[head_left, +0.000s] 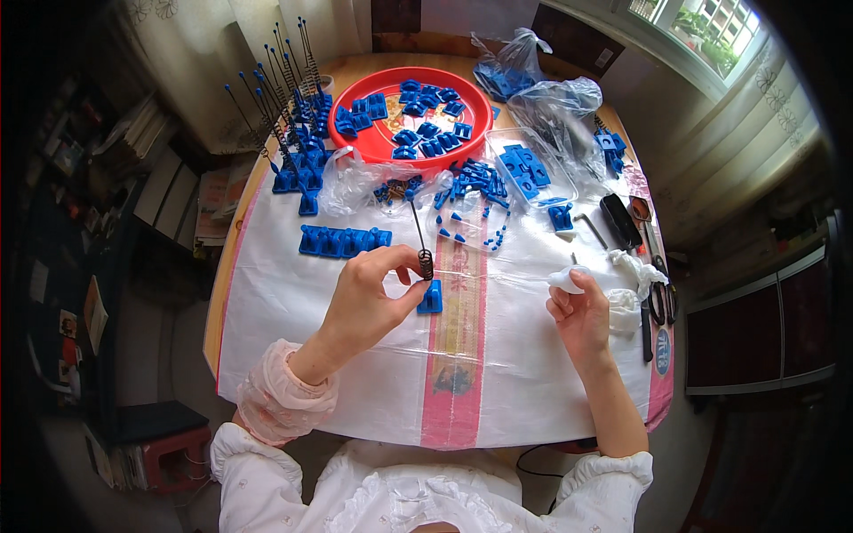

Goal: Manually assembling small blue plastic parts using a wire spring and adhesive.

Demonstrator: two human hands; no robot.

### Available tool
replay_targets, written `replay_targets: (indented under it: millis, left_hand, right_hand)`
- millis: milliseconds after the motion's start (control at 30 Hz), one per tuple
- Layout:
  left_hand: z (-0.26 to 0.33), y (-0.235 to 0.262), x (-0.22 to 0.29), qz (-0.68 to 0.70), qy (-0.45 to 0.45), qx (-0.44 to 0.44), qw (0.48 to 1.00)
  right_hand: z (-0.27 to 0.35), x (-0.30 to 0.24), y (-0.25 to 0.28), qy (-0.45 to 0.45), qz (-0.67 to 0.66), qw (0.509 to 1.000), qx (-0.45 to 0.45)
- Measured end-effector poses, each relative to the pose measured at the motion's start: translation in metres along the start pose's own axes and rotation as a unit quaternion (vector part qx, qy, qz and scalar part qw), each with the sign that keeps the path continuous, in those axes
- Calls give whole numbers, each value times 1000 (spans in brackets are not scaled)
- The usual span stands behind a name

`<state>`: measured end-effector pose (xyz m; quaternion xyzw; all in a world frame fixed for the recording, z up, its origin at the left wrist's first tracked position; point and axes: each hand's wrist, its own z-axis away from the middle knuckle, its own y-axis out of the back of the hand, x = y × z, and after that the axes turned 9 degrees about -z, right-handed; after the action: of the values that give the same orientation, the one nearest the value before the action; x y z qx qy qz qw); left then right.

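Observation:
My left hand (366, 298) pinches a small blue plastic block (431, 298) that carries a black coil spring with a long thin rod (419, 235) standing up from it. The block sits just above the white sheet covering the table (293, 311). My right hand (579, 315) is to the right, fingers curled around a small white piece (567, 280), held a little above the sheet.
A red round tray (373, 147) of blue parts stands at the back. Finished blue blocks with upright rods (289, 133) crowd the back left. A row of blue blocks (345, 240), clear bags of blue parts (462, 200), scissors (662, 302) and tools lie around.

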<state>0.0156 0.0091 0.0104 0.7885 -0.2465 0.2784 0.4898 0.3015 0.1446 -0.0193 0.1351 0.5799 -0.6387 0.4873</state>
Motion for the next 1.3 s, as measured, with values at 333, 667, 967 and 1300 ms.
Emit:
replay_targets:
  millis: [333,667,967,1300]
  left_hand:
    - [0,-1,-1,0,2,-1,1000]
    - [0,-1,0,-13,-3,1,1000]
    - [0,-1,-1,-13,-8,5,1000]
    - [0,-1,0,-6,-1,3,1000]
  right_hand:
    - [0,10,-7,12,69,997,-23]
    - [3,9,-16,-3,69,998,2]
    - [0,-1,-6,-56,-13,998,29]
    - [-7,-9,4,-112,-100,989,10]
